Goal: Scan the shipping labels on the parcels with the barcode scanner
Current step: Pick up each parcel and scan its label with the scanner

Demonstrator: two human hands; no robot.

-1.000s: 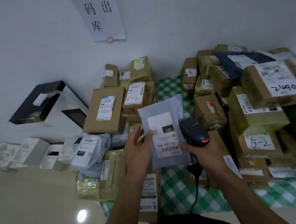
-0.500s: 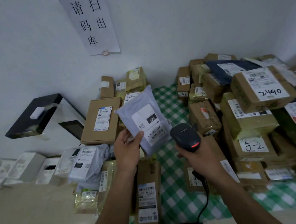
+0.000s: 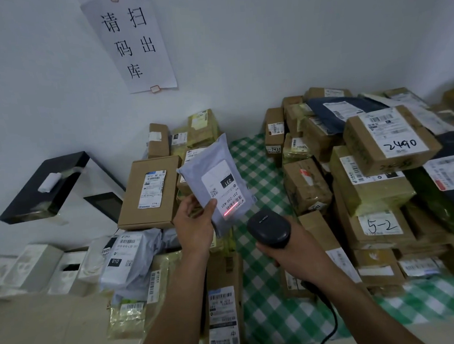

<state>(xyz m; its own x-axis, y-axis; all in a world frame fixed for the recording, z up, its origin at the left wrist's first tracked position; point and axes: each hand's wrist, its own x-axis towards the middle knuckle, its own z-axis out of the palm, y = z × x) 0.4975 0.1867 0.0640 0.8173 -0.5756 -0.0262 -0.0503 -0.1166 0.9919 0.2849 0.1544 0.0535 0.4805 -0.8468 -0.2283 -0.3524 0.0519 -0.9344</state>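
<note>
A white wall (image 3: 265,48) with a paper notice (image 3: 131,44) taped to it backs a table covered by a green checked cloth (image 3: 268,311), on which cardboard parcels are stacked in heaps to the left and right.

In the head view, a grey mailer bag (image 3: 216,183) is held up, tilted, above the gap between the heaps; its lower left edge is pinched by the left hand (image 3: 194,225), thumb on the front. A shipping label (image 3: 226,190) marked 231 faces the camera, and a red scan line (image 3: 231,209) is seen lying across its barcode. The barcode scanner (image 3: 269,230) is gripped in the right hand (image 3: 296,255), closed around the handle, just below and right of the bag; its cable (image 3: 330,323) trails downward.

The read could fail if the soft bag is allowed to sag or twist, since the beam would then slip off the bars. The cable could be snagged on the tall box (image 3: 224,309) standing near it.
</note>
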